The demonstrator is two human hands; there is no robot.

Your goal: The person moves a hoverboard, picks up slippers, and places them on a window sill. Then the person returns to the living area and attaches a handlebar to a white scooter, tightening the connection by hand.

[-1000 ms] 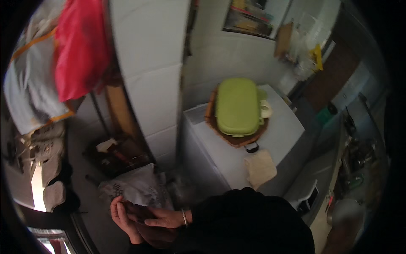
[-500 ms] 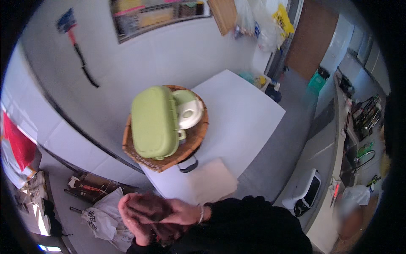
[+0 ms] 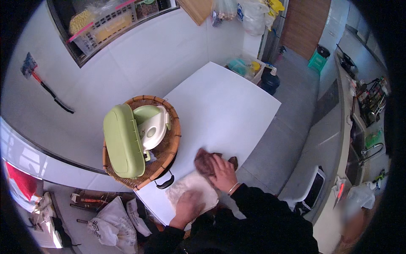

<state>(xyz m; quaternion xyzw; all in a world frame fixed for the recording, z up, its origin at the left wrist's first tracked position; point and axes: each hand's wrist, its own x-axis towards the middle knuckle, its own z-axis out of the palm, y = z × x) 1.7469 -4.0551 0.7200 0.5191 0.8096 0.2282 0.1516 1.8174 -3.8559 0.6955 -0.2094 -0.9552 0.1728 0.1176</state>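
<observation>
My right hand (image 3: 223, 173) presses down on a crumpled brown cloth (image 3: 204, 161) at the near right edge of the white table. Its fingers curve over the fabric, and part of the cloth shows past the fingertips. Just left of it lies a flat cream cloth (image 3: 206, 191) at the table's near edge. My left hand (image 3: 189, 206) is over the cream cloth's near left part, its fingers blurred by motion. Whether it grips the cream cloth cannot be made out.
A round woven basket (image 3: 174, 131) on the white table (image 3: 220, 110) holds a green lidded box (image 3: 123, 142) and a white-and-green container (image 3: 153, 132). Under it a black handle (image 3: 165, 182) sticks out. At right runs a counter with a sink tap (image 3: 372, 149); white bags (image 3: 113, 226) stand lower left.
The brown cloth, bunched in both hands near my body before, is now on the table under my right hand. My left hand has left it and moved over the cream cloth. The view has shifted.
</observation>
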